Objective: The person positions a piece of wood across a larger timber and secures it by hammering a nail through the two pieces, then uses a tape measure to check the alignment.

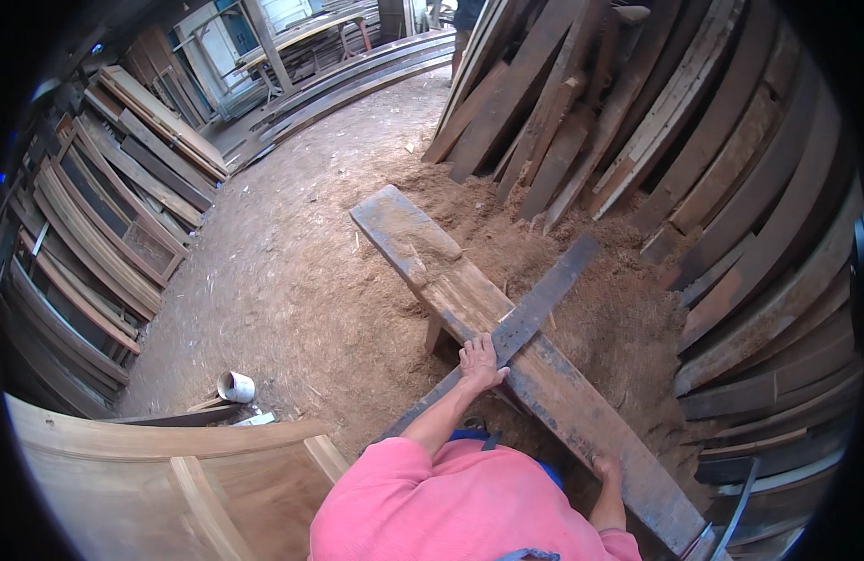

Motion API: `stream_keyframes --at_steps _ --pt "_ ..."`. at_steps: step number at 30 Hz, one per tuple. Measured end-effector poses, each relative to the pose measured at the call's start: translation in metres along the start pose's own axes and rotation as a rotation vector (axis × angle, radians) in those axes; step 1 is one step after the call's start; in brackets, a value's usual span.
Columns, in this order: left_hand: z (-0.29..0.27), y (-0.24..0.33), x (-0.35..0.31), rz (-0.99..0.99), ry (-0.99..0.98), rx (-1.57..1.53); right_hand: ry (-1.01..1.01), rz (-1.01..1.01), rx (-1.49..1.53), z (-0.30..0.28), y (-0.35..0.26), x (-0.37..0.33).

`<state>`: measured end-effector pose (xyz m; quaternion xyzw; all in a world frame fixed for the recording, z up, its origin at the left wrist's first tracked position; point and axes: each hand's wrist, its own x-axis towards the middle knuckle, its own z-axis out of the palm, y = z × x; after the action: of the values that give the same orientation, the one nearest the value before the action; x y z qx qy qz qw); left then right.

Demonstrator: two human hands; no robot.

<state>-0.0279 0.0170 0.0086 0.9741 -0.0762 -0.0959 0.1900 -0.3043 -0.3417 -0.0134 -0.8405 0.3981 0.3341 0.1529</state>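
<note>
A long, thick, worn plank [568, 393] runs slantwise from the middle of the floor to the lower right, raised on a support. Across it lies a narrower dark board [549, 288], its near end passing under my left forearm. My left hand [481, 363] grips this board where it crosses the plank, fingers over one side and thumb by the other. Farther down, my right hand [607, 466] is closed at the near edge of the thick plank. Part of its grip is hidden.
Many old boards [638, 112] lean along the right side. More panels and frames [86, 224] are stacked at the left. A wooden door panel [105, 458] fills the lower left, near a white bucket [237, 386]. Sawdust [282, 252] covers the floor. A person [466, 21] stands at the far end.
</note>
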Motion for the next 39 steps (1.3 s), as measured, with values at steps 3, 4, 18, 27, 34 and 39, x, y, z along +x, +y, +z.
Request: stream_keyframes --at_steps 3,4,18,27,34,39 --pt "-0.002 0.007 0.003 -0.024 0.003 0.006 0.035 -0.048 0.016 0.002 0.006 0.002" --pt "-0.003 0.008 0.004 -0.031 0.001 0.014 0.044 -0.041 0.011 0.003 0.006 0.003" --pt "0.007 0.001 0.003 0.026 0.016 0.000 0.021 0.200 0.213 0.035 0.031 0.037" --pt "0.006 -0.010 0.001 0.007 -0.014 0.014 0.267 0.179 0.092 0.049 0.021 0.028" --pt "0.000 0.000 0.003 0.009 -0.046 0.016 0.183 0.052 0.016 0.063 0.050 0.063" --pt "0.003 -0.005 0.003 0.004 -0.028 0.024 0.192 0.078 0.046 0.047 0.031 0.037"
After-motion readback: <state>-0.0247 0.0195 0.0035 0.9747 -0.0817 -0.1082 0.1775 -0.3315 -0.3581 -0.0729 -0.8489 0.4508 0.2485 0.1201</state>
